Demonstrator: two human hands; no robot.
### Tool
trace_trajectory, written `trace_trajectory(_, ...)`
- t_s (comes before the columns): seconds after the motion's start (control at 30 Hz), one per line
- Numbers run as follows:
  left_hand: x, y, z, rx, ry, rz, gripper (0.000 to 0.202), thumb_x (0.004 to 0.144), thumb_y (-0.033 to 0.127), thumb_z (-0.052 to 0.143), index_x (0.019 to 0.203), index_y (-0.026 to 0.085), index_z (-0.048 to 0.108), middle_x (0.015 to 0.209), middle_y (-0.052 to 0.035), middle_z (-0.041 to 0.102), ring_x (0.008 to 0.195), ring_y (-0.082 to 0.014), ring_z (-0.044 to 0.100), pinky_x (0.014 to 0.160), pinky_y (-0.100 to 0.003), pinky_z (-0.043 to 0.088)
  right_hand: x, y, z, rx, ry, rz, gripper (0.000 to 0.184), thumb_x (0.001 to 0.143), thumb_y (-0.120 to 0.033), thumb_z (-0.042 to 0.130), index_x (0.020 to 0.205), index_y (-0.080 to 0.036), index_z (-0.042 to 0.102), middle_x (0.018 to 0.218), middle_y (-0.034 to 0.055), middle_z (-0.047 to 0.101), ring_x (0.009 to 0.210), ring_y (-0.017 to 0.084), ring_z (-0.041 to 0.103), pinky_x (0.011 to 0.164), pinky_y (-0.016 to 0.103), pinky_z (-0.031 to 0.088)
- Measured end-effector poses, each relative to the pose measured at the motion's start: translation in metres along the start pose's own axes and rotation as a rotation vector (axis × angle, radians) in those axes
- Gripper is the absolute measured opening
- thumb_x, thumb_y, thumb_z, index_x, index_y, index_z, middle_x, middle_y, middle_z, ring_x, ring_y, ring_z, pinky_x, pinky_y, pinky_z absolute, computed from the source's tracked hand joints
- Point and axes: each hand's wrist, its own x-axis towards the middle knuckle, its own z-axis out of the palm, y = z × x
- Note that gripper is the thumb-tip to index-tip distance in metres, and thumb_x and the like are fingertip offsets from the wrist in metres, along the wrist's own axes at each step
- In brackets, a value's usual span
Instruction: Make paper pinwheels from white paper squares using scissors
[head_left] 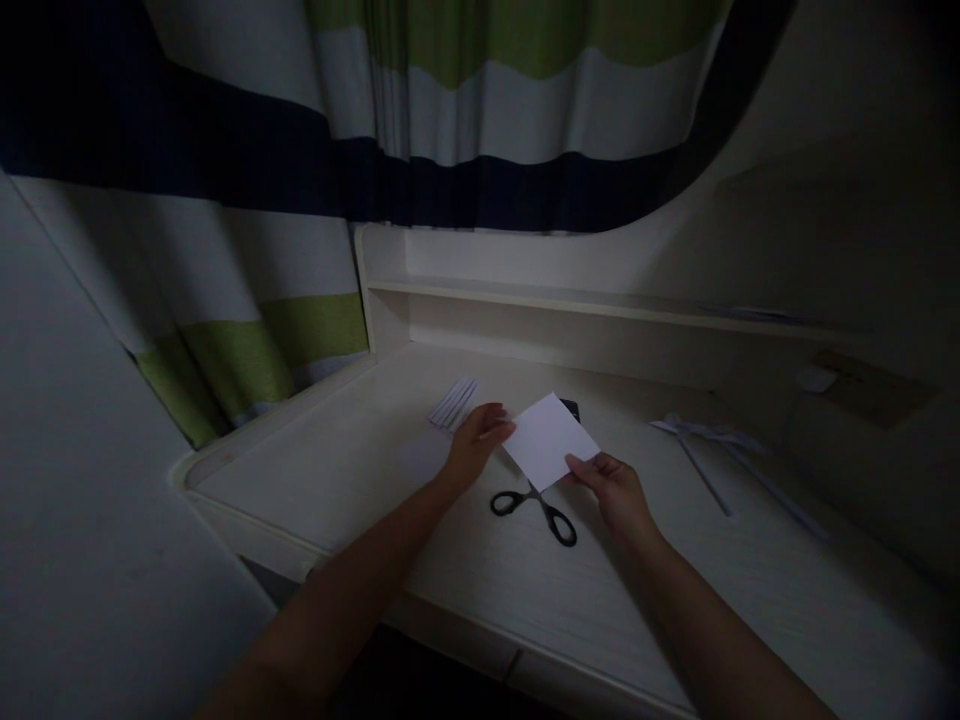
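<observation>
A white sheet of paper (549,438) is held above the desk (360,470) between both hands. My left hand (478,440) pinches its left corner. My right hand (613,488) pinches its lower right corner. Black-handled scissors (534,508) lie on the desk just below the paper, between my two hands. A small dark object (571,407) peeks out behind the paper's top edge.
Folded white paper strips (453,402) lie left of my left hand. Long white paper pieces (712,450) lie at the right. A shelf (585,300) runs along the desk's back. A striped curtain (315,150) hangs behind and left.
</observation>
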Motion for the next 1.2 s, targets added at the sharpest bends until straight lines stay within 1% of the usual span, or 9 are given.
trace_trajectory(0.07, 0.011, 0.006, 0.007, -0.055, -0.163, -0.089, 0.035, 0.075, 0.041, 0.051, 0.098, 0.015, 0.056, 0.088, -0.0055, 0.063, 0.080, -0.0153, 0.059, 0.069, -0.026, 0.046, 0.002, -0.001, -0.003, -0.019, 0.002, -0.010, 0.031, 0.053, -0.039, 0.075, 0.047, -0.018, 0.052, 0.050, 0.0002, 0.061, 0.052, 0.014, 0.056, 0.058, 0.028, 0.044)
trace_trajectory(0.13, 0.018, 0.011, 0.014, -0.022, -0.235, -0.148, 0.035, 0.070, 0.047, 0.054, 0.077, 0.014, 0.062, 0.068, -0.0012, 0.060, 0.065, -0.0128, 0.056, 0.057, -0.022, 0.042, 0.004, -0.001, -0.005, -0.043, 0.003, -0.022, 0.030, 0.053, -0.039, 0.074, 0.048, -0.017, 0.054, 0.050, 0.0005, 0.061, 0.052, 0.014, 0.055, 0.058, 0.028, 0.044)
trace_trajectory(0.27, 0.017, 0.018, 0.027, -0.044, -0.132, -0.222, 0.037, 0.065, 0.050, 0.057, 0.062, 0.013, 0.061, 0.052, 0.0027, 0.050, 0.052, -0.0089, 0.047, 0.047, -0.019, 0.033, 0.009, -0.002, -0.013, -0.093, 0.061, -0.094, 0.027, 0.061, -0.042, 0.068, 0.061, -0.015, 0.061, 0.056, 0.0013, 0.062, 0.055, 0.015, 0.055, 0.059, 0.028, 0.043)
trace_trajectory(0.37, 0.013, 0.017, 0.033, -0.128, -0.095, -0.274, 0.033, 0.063, 0.046, 0.060, 0.061, 0.013, 0.062, 0.052, 0.0028, 0.050, 0.050, -0.0081, 0.045, 0.047, -0.019, 0.032, 0.013, -0.006, -0.020, -0.094, 0.111, -0.160, 0.029, 0.062, -0.041, 0.067, 0.076, -0.016, 0.063, 0.059, -0.0002, 0.061, 0.056, 0.014, 0.054, 0.059, 0.027, 0.042)
trace_trajectory(0.53, 0.010, 0.011, 0.035, -0.158, -0.122, -0.311, 0.030, 0.060, 0.043, 0.063, 0.065, 0.013, 0.064, 0.055, 0.0009, 0.055, 0.051, -0.0091, 0.047, 0.047, -0.019, 0.033, 0.015, -0.009, -0.026, -0.155, 0.099, -0.126, 0.027, 0.058, -0.041, 0.068, 0.057, -0.016, 0.059, 0.053, -0.0010, 0.055, 0.053, 0.011, 0.049, 0.054, 0.025, 0.038)
trace_trajectory(0.73, 0.014, -0.004, 0.032, -0.079, -0.469, -0.269, 0.032, 0.065, 0.044, 0.059, 0.065, 0.012, 0.064, 0.058, -0.0016, 0.060, 0.055, -0.0118, 0.053, 0.050, -0.020, 0.038, 0.018, -0.007, -0.026, -0.248, 0.135, -0.146, 0.040, 0.059, -0.052, 0.061, 0.048, -0.020, 0.041, 0.041, -0.0057, 0.040, 0.042, 0.008, 0.036, 0.043, 0.022, 0.028)
trace_trajectory(0.8, 0.014, -0.007, 0.033, -0.102, -0.525, -0.303, 0.029, 0.064, 0.040, 0.060, 0.064, 0.011, 0.064, 0.059, -0.0033, 0.062, 0.055, -0.0129, 0.055, 0.051, -0.021, 0.040, 0.018, -0.006, -0.025, -0.263, 0.136, -0.141, 0.041, 0.060, -0.054, 0.059, 0.049, -0.020, 0.040, 0.040, -0.0064, 0.038, 0.041, 0.007, 0.034, 0.041, 0.022, 0.026)
trace_trajectory(1.1, 0.014, -0.021, 0.041, -0.290, -0.409, -0.421, 0.020, 0.064, 0.031, 0.062, 0.064, 0.010, 0.062, 0.059, -0.0036, 0.061, 0.050, -0.0121, 0.056, 0.052, -0.024, 0.044, 0.023, -0.004, -0.034, -0.292, 0.069, -0.102, 0.032, 0.066, -0.046, 0.059, 0.055, -0.017, 0.051, 0.045, -0.0040, 0.045, 0.045, 0.009, 0.039, 0.047, 0.023, 0.030)
trace_trajectory(1.2, 0.013, -0.024, 0.041, -0.345, -0.469, -0.423, 0.023, 0.062, 0.032, 0.064, 0.070, 0.010, 0.064, 0.063, -0.0050, 0.064, 0.055, -0.0131, 0.057, 0.056, -0.025, 0.045, 0.025, -0.001, -0.038, -0.277, 0.084, -0.114, 0.027, 0.066, -0.042, 0.059, 0.058, -0.017, 0.054, 0.045, -0.0043, 0.045, 0.045, 0.009, 0.039, 0.047, 0.024, 0.030)
